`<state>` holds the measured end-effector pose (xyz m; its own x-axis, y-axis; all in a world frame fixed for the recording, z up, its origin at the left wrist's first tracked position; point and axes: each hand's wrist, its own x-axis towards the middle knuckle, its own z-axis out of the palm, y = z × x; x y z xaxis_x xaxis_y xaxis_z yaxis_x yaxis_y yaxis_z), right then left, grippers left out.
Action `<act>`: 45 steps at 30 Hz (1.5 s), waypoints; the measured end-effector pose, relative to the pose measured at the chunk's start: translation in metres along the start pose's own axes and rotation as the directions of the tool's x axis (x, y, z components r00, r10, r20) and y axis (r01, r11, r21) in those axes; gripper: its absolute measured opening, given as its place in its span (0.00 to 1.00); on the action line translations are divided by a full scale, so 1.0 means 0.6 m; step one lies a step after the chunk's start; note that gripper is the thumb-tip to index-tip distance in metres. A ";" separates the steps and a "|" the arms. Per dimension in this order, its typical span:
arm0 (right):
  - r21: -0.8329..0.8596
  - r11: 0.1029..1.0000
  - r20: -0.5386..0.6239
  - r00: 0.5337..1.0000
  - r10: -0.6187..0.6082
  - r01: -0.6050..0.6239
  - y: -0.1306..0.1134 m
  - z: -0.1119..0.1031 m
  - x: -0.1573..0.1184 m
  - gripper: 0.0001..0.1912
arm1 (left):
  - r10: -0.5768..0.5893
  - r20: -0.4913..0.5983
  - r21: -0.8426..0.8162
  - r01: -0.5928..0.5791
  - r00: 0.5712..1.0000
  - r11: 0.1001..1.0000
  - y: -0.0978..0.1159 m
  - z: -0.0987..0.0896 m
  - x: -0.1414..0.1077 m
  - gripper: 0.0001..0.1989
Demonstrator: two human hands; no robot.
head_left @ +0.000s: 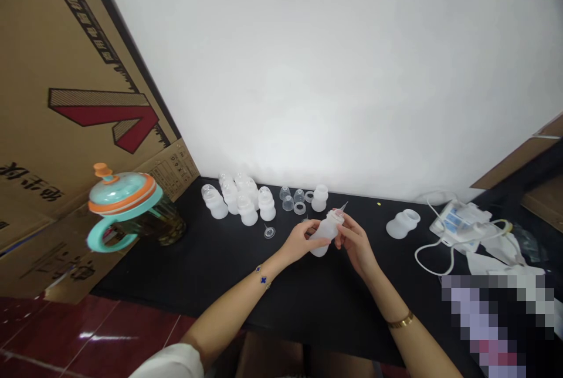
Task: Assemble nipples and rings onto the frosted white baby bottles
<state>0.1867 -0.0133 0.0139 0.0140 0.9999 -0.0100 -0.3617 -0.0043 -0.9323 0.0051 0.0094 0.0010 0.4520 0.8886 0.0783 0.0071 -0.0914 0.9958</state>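
Observation:
My left hand (303, 240) is wrapped round the body of a frosted white baby bottle (324, 234), which tilts to the right above the black table. At its neck, the fingers of my right hand (354, 238) pinch a clear piece with a thin pointed stem (343, 206); its exact shape is partly hidden by the fingers. Just behind stands an uncapped bottle (321, 197). Clear domed caps (299, 195) and white rings (299, 208) lie to its left. A clear disc with a stem (270, 232) rests nearer to me.
Several capped bottles (247, 211) stand together at the left. An open bottle (402, 224) lies tilted at the right, near a white cable (424, 266) and crumpled packaging (501, 243). A large lidded jug (145, 213) and a cardboard box (88, 73) occupy the far left.

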 end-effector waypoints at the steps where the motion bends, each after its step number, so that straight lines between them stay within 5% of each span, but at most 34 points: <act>1: 0.003 1.000 0.006 1.000 -0.002 0.002 0.001 -0.001 0.000 0.25 | 0.001 0.005 -0.009 -0.001 1.000 1.000 0.001 0.000 0.000 0.24; 21: -0.124 0.985 -0.046 0.991 -0.129 0.122 0.012 -0.001 0.000 0.25 | 0.099 -0.101 0.239 -0.072 0.990 0.968 -0.002 0.005 -0.005 0.23; 45: -0.059 0.995 -0.058 0.995 -0.085 0.082 0.018 -0.004 0.002 0.24 | 0.026 -0.058 0.090 -0.021 0.998 0.996 -0.004 0.001 -0.002 0.26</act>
<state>0.1850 -0.0122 0.0033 0.0994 0.9939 0.0486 -0.3041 0.0768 -0.9495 0.0051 0.0084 -0.0015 0.3999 0.9103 0.1072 0.0780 -0.1503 0.9856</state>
